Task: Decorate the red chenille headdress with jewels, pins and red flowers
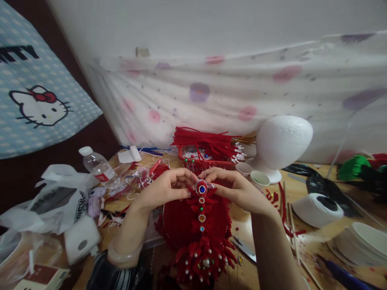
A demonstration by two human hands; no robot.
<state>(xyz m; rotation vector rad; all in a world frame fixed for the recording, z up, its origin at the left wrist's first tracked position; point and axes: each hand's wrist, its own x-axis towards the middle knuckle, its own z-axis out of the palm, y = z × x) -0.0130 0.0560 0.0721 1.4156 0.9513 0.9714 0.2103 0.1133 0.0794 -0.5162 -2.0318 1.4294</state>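
A red velvety headdress (178, 221) stands in the middle, close to me. Down its front runs a line of jewels, topped by a large blue gem (202, 188) in a bright round setting. Lower down, a red flower cluster (205, 259) carries white pearl tips and green beads. From the left, my left hand (165, 187) pinches the headdress's top beside the blue gem. My right hand (238, 187) pinches the same part from the right. Both sets of fingertips are partly hidden behind the ornament. Thin pins with coloured heads (193, 159) rise just behind the fingers.
Behind the hands, red stems with pearl ends (202, 139) lie across a red basket. A white foam head (282, 141) and paper cups (260, 179) stand to the right, with a white cone spool (317, 211) nearer. At left are a water bottle (99, 169) and plastic bags (63, 181).
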